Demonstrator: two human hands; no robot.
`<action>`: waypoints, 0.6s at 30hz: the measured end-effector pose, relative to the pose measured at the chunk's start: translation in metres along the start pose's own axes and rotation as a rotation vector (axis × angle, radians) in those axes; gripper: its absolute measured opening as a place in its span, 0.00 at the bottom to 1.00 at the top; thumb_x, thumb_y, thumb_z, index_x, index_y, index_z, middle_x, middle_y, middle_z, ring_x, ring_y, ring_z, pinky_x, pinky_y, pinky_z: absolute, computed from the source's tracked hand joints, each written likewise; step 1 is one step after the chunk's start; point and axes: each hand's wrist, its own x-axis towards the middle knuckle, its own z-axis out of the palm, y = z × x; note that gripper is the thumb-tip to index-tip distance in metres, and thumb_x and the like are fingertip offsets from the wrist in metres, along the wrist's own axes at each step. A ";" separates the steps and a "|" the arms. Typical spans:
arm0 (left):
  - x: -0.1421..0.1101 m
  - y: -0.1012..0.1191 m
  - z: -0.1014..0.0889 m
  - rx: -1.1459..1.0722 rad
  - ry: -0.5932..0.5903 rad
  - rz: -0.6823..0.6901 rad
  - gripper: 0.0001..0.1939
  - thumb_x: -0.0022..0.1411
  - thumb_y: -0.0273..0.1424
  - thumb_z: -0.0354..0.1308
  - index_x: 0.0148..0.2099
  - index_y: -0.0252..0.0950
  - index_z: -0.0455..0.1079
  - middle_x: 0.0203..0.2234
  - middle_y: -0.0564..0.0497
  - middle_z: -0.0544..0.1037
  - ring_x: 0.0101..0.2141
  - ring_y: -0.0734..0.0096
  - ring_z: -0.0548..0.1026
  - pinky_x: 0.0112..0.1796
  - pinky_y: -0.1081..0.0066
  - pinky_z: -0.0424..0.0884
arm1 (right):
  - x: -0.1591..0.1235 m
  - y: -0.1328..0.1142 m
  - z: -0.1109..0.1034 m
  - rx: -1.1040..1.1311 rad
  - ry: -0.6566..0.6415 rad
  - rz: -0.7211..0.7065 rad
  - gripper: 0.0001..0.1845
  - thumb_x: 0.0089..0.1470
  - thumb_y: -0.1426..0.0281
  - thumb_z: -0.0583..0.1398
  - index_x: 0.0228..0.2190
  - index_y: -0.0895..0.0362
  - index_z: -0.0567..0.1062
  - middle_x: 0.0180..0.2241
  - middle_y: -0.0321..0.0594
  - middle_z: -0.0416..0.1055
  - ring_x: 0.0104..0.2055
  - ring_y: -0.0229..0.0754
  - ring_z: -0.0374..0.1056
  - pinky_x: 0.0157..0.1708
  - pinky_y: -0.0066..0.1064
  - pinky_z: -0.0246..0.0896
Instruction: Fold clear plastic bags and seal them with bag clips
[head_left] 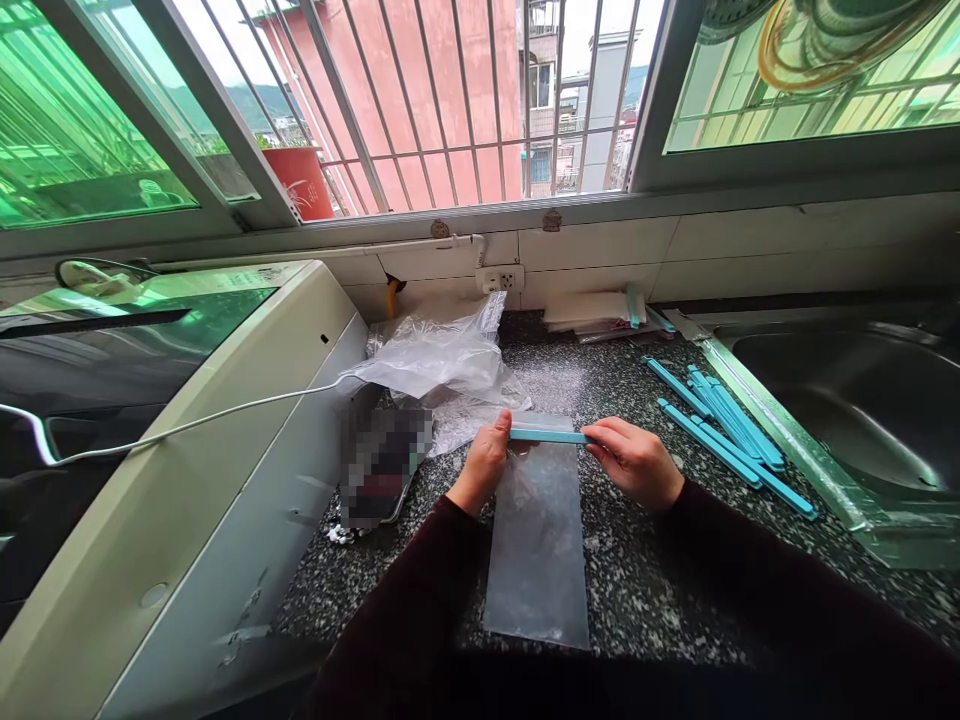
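Observation:
A light-blue bag-sealing clip (551, 436) lies straight across the upper part of a clear, flat plastic bag (538, 560). Its left end is gripped by my left hand (487, 462), thumb on top, at the bag's upper left corner. At the other end, my right hand (634, 462) pinches the clip between thumb and fingers just past the bag's right edge. A short band of the bag shows above the clip, and the rest hangs down over the speckled counter (630, 590). Whether the clip is fully closed on the bag I cannot tell.
Several loose blue clips (731, 430) lie on the right, beside the metal sink (847, 400). Crumpled clear plastic (442, 360) and a phone (386, 465) with a white cable sit left, near a white appliance (247, 420). Flat bags (592, 312) rest against the back wall.

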 end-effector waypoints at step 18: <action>0.000 -0.005 0.000 -0.109 0.012 -0.097 0.29 0.51 0.56 0.48 0.25 0.34 0.72 0.14 0.48 0.68 0.19 0.69 0.63 0.22 0.71 0.57 | 0.001 -0.002 -0.001 0.059 0.029 0.035 0.09 0.55 0.71 0.54 0.37 0.54 0.74 0.32 0.43 0.74 0.33 0.41 0.71 0.33 0.31 0.68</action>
